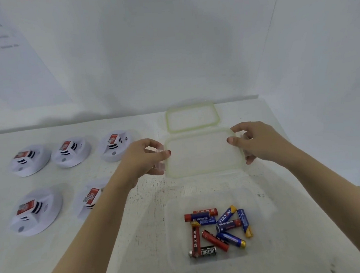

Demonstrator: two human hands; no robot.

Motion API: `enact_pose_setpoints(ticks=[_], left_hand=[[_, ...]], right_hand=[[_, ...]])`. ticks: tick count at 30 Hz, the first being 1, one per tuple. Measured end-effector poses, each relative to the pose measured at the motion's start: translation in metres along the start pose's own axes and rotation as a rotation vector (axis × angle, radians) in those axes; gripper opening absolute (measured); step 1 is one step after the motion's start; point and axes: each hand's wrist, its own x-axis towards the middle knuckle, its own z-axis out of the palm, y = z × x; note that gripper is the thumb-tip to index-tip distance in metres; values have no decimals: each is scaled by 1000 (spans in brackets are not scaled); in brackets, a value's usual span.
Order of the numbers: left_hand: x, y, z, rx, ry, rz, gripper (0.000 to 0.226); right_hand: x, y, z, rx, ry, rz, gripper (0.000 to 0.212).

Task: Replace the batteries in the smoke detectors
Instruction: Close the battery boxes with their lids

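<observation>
A clear plastic container (175, 239) sits near me on the table and holds several red, blue and black AA batteries (219, 229). Above and beyond it I hold a clear lid with a green seal (203, 154). My left hand (142, 158) pinches its left side clip and my right hand (258, 141) grips its right side clip. Several white smoke detectors with red-labelled batteries on their backs lie at the left, among them one (31, 159) at the back and one (35, 210) nearer me. My left forearm partly hides another.
A second clear lid with a green seal (192, 118) lies flat by the white back wall. A white side wall rises at the right. A printed sheet (2, 42) hangs on the back wall at the upper left. The table is white and scuffed.
</observation>
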Motion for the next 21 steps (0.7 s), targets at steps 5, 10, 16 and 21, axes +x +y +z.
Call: enact_pose_setpoints(ticks=[5, 10, 16, 21], left_hand=[[-2, -5, 5, -108, 61, 41, 10], [3, -8, 12, -149, 149, 133, 26], [9, -21, 17, 356, 262, 566, 38], [12, -26, 23, 549, -138, 797, 80]], right_hand=[[-3, 5, 5, 83, 39, 8, 28], [3, 7, 8, 90, 148, -76, 30], [7, 24, 16, -221, 283, -278, 40], [3, 24, 16, -504, -10, -567, 73]])
